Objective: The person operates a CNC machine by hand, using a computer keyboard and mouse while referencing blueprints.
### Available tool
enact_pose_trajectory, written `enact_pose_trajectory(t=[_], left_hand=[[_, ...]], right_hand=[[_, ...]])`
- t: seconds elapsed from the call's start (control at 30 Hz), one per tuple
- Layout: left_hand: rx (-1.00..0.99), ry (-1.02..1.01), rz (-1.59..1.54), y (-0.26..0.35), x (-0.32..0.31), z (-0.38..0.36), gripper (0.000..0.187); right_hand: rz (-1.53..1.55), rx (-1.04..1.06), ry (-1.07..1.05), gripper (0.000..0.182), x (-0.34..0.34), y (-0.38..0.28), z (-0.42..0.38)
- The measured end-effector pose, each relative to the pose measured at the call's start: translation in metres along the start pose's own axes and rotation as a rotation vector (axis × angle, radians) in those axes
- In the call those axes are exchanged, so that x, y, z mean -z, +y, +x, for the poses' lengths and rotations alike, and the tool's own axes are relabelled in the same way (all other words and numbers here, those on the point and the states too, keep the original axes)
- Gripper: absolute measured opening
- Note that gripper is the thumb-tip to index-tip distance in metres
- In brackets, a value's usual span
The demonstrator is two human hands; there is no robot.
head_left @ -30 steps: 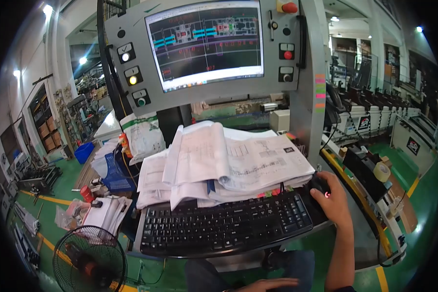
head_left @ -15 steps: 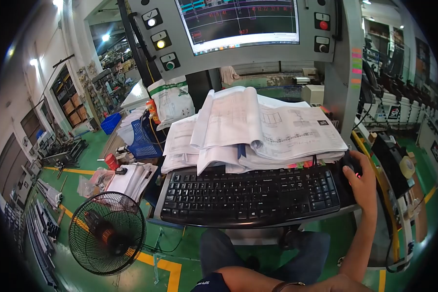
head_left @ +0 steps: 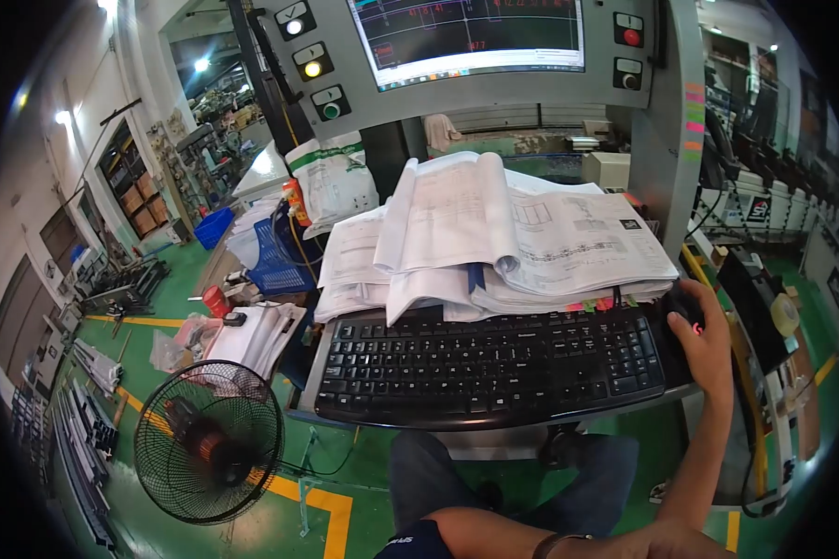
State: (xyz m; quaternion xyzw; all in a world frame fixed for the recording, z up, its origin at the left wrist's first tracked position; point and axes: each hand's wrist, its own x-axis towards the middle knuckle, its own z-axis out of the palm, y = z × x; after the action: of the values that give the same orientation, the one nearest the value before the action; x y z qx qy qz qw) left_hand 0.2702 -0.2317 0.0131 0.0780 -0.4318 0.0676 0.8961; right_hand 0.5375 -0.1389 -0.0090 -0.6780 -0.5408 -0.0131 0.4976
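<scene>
Right hand (head_left: 708,340) rests curled over black mouse (head_left: 688,312), fingers draped on it and holding it, red glow showing by the fingertips. Mouse sits at the right end of the tray shelf, just beside black keyboard (head_left: 489,365), touching or nearly touching its numpad end. Left hand: only a forearm (head_left: 531,536) with a wrist strap shows at the bottom edge; hand itself out of frame, finger state cannot tell.

Keyboard is matte plastic, long, slightly curved front edge, glossy black rim. Behind it, thick stack of paper drawings (head_left: 494,242), white sheets with fine line prints, top sheets curled up into a roll-like fold, coloured sticky tabs poking out at the lower right edge. Stack overhangs the keyboard's back row. Little free surface: mouse is boxed between paper stack, keyboard and grey console post (head_left: 667,140).

Grey metal control panel (head_left: 494,88) above, monitor (head_left: 475,33) with dark screen and coloured lines, round push buttons, one lit yellow, one red. White plastic sack (head_left: 331,186) stands left of the papers.

Floor is glossy green with yellow lines. Black wire-cage fan (head_left: 210,443) stands lower left, near blue plastic basket (head_left: 275,265) and loose papers. Tape roll (head_left: 785,315) lies on the machine at right. Person's dark trousers show below the tray.
</scene>
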Motion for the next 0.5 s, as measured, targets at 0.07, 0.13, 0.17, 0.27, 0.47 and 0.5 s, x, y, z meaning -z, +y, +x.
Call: enact_pose_trajectory(t=[0.07, 0.13, 0.17, 0.27, 0.47, 0.5], left_hand=[[-0.008, -0.017, 0.026, 0.004, 0.001, -0.002, 0.031], [-0.020, -0.028, 0.098, 0.008, 0.008, -0.005, 0.030], [-0.030, -0.030, 0.159, 0.012, 0.010, -0.007, 0.030], [0.070, 0.036, 0.610, 0.028, 0.009, -0.007, 0.035], [0.344, -0.246, 1.953, -0.011, 0.094, 0.013, 0.084], [0.147, -0.314, 2.121, -0.021, 0.108, 0.016, 0.089]], right_hand=[[-0.022, 0.025, -0.007, 0.058, 0.000, -0.002, 0.000], [-0.060, 0.036, -0.008, 0.059, 0.001, -0.004, -0.001], [-0.072, 0.024, -0.014, 0.060, 0.001, -0.006, -0.001], [-0.091, 0.006, -0.011, 0.060, 0.001, -0.008, -0.002], [-0.077, 0.032, 0.016, 0.058, -0.001, -0.007, -0.001], [-0.086, 0.033, 0.025, 0.057, -0.001, -0.002, -0.001]])
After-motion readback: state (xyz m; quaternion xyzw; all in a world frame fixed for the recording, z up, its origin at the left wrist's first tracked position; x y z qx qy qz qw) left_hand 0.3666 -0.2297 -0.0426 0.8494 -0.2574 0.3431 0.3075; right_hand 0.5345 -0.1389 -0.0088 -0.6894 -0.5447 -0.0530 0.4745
